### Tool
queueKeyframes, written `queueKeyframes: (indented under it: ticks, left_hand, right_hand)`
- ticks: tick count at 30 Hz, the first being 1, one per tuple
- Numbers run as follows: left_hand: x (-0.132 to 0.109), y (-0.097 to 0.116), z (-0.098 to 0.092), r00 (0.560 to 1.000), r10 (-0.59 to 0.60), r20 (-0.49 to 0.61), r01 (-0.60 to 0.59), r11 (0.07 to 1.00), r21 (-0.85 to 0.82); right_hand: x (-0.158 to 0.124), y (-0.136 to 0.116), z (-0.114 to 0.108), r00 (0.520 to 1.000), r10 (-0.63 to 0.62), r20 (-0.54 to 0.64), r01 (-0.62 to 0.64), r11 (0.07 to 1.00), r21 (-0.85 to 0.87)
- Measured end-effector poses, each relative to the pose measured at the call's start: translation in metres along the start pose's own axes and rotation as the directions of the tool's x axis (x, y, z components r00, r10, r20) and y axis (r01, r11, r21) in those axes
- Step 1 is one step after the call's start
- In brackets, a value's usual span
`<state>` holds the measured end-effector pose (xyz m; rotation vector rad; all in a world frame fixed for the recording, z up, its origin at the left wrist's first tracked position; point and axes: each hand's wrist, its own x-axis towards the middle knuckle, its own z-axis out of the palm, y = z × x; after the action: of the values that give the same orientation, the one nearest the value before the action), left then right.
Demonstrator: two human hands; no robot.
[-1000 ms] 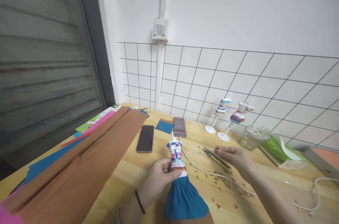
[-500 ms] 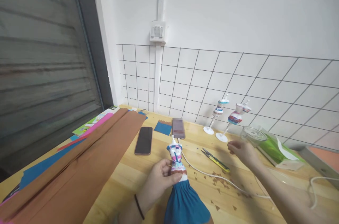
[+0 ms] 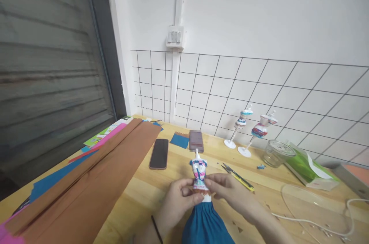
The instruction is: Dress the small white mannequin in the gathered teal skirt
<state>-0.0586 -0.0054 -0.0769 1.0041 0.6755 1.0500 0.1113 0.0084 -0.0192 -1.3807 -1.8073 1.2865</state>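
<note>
A miniature dress-form mannequin [image 3: 199, 171], its bodice covered in pink, white and blue pieces with a brown band at the waist, stands upright before me. Below the band, a gathered blue skirt [image 3: 206, 224] flares out and runs past the bottom of the view. My left hand [image 3: 184, 194] wraps round the waist from the left, thumb across the front. From the other side, my right hand [image 3: 223, 186] grips the mannequin at the waist, its thumb against the bodice. Beyond the right hand lie yellow-handled thread snips [image 3: 238, 176].
Brown paper [image 3: 115, 171] covers the table's left side. A phone [image 3: 159, 154], a blue scrap [image 3: 180, 140] and a second device [image 3: 196, 141] lie behind the mannequin. At the right are two more mannequins [image 3: 241, 121] [image 3: 261, 130], a clear jar [image 3: 275, 155], a tissue pack [image 3: 313, 171] and a white cable [image 3: 311, 221].
My right hand has come from near the jar to the mannequin's waist. A small blue scrap now shows on the table beside the jar. My left hand keeps its hold.
</note>
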Motion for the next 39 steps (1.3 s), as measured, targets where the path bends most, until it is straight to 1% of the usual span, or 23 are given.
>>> queueKeyframes:
  ticks: [2,3,6,8,10,13,16,20,22,24,29,34,39]
  left_hand:
    - [-0.001,-0.002,-0.001,0.999,0.028,-0.017,-0.028,1.0,-0.007]
    - [-0.001,-0.002,-0.001,0.998,0.049,-0.046,-0.049,0.999,0.02]
    - [-0.002,0.0,-0.004,0.975,0.144,-0.168,-0.111,0.975,0.194]
    - [-0.002,0.003,-0.004,0.964,0.17,-0.204,-0.109,0.954,0.28]
    - [-0.001,0.007,-0.004,0.969,0.147,-0.2,-0.082,0.95,0.303]
    - [0.0,0.012,-0.004,0.975,0.114,-0.191,-0.052,0.952,0.303]
    - [-0.001,0.015,-0.005,0.977,0.104,-0.186,-0.038,0.944,0.327]
    - [-0.004,0.02,-0.005,0.974,0.116,-0.194,-0.034,0.924,0.382]
    - [-0.006,0.021,-0.004,0.972,0.126,-0.2,-0.035,0.913,0.406]
    - [-0.007,0.021,-0.003,0.968,0.138,-0.211,-0.036,0.903,0.428]
    - [-0.008,0.021,-0.001,0.951,0.173,-0.254,-0.039,0.888,0.459]
    - [-0.009,0.026,-0.002,0.955,0.202,-0.218,-0.082,0.884,0.46]
    - [-0.013,0.031,0.0,0.958,0.205,-0.198,-0.09,0.876,0.473]
  right_hand:
    - [-0.004,-0.007,0.014,0.999,-0.013,0.03,0.011,0.999,0.053]
    - [-0.005,-0.008,0.018,1.0,-0.012,0.015,0.011,0.998,0.066]
    - [-0.004,-0.004,0.024,0.999,-0.001,-0.054,0.005,0.996,0.084]
    - [-0.002,0.0,0.029,0.994,0.007,-0.106,0.002,0.996,0.089]
    - [-0.002,0.005,0.035,0.99,0.023,-0.141,-0.013,0.997,0.07]
    - [-0.002,0.009,0.045,0.977,0.025,-0.21,-0.039,0.997,-0.063]
    - [-0.003,0.011,0.051,0.963,-0.005,-0.268,-0.053,0.976,-0.21]
    - [-0.005,0.01,0.055,0.957,-0.042,-0.286,-0.056,0.944,-0.324]
    - [-0.007,0.008,0.057,0.95,-0.062,-0.308,-0.052,0.935,-0.35]
    - [-0.007,0.008,0.058,0.948,-0.075,-0.31,-0.034,0.944,-0.33]
    - [-0.006,0.01,0.055,0.962,-0.075,-0.264,0.01,0.971,-0.24]
    - [-0.005,0.01,0.052,0.972,-0.057,-0.226,0.03,0.992,-0.12]
    - [-0.008,0.005,0.053,0.965,-0.078,-0.251,0.044,0.989,-0.139]
